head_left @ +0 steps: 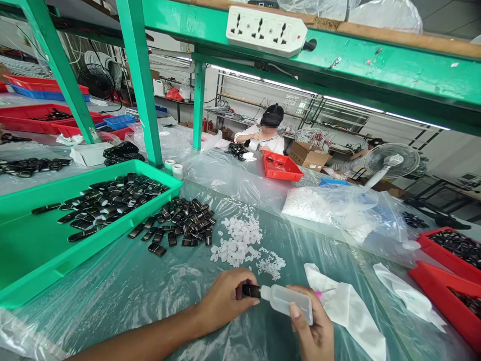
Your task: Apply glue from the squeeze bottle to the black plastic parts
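Observation:
My right hand point(313, 328) grips a small translucent squeeze bottle point(287, 300), held on its side with the nozzle pointing left. My left hand point(225, 300) pinches a small black part point(251, 290) right at the bottle's tip. Just beyond my hands lies a heap of small white plastic pieces point(240, 243), and past that a pile of dark rectangular parts point(180, 223) on the plastic-covered table. More dark parts fill a green tray point(37, 240) on the left.
White cloths point(347, 306) lie to the right. Red trays point(447, 281) with dark parts sit at the right edge. A clear bag of white pieces point(326, 208) lies further back. A person point(265, 133) works at a far table by a red tray point(281, 168). A fan point(391, 161) stands at the right.

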A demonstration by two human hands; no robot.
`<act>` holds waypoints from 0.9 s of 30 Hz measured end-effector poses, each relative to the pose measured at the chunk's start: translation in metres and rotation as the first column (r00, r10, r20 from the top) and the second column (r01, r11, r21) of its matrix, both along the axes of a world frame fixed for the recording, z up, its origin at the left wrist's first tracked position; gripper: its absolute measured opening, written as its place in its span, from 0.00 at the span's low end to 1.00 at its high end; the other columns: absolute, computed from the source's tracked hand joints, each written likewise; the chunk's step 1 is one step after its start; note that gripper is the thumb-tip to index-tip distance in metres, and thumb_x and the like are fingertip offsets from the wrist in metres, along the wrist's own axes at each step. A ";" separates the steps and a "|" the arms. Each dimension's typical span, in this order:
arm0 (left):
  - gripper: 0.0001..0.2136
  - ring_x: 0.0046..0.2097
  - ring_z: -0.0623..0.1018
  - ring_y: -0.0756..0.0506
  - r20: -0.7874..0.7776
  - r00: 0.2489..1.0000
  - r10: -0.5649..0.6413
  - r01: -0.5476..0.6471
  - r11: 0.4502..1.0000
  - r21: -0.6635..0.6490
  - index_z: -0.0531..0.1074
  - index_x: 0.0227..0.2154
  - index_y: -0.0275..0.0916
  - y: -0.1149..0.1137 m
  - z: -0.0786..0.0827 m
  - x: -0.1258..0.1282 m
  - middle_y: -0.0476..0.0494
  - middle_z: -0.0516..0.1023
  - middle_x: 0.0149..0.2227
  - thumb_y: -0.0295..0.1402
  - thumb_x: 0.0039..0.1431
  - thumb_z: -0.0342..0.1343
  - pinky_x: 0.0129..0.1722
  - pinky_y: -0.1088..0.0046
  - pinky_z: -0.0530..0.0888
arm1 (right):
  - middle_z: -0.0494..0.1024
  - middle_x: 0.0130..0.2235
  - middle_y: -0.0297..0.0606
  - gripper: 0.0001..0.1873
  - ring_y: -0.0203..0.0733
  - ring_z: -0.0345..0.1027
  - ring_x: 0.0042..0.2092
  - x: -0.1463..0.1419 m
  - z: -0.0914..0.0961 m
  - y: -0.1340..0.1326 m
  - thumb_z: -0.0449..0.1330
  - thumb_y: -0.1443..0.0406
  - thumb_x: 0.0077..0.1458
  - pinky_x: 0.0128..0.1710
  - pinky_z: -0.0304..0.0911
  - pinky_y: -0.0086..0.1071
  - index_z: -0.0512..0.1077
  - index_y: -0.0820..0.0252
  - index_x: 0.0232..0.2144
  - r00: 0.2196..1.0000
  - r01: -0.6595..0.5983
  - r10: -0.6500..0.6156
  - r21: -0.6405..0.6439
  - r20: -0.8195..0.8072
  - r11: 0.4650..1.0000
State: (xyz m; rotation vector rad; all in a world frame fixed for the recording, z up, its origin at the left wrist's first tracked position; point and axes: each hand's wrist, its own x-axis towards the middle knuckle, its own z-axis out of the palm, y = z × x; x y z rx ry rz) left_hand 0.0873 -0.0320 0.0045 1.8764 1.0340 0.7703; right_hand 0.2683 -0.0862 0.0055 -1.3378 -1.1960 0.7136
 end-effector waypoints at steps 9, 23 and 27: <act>0.07 0.26 0.68 0.51 -0.019 0.996 -0.082 0.082 0.996 -0.019 0.71 0.36 0.43 -0.001 0.002 -0.001 0.51 0.74 0.31 0.35 0.53 0.57 0.22 0.80 0.60 | 0.71 0.27 0.34 0.14 0.38 0.63 0.27 0.001 -0.002 -0.001 0.59 0.54 0.49 0.23 0.57 0.27 0.69 0.57 0.32 1.000 -0.021 0.021 0.026 0.002 0.999; 0.11 0.36 0.73 0.47 0.039 0.992 -0.116 0.115 0.993 0.026 0.71 0.43 0.47 -0.001 0.003 -0.003 0.47 0.74 0.39 0.32 0.58 0.53 0.33 0.77 0.68 | 0.72 0.32 0.37 0.13 0.42 0.66 0.32 0.004 -0.001 -0.001 0.59 0.55 0.50 0.29 0.61 0.28 0.70 0.59 0.33 0.991 0.019 -0.033 0.109 0.128 0.994; 0.10 0.35 0.72 0.48 0.030 0.994 -0.108 0.107 0.994 0.027 0.72 0.41 0.45 0.000 0.002 -0.002 0.47 0.73 0.38 0.31 0.56 0.54 0.31 0.78 0.68 | 0.71 0.31 0.36 0.14 0.41 0.65 0.31 0.002 0.000 -0.002 0.59 0.54 0.49 0.26 0.59 0.26 0.70 0.58 0.33 0.996 -0.011 0.004 0.076 0.094 0.997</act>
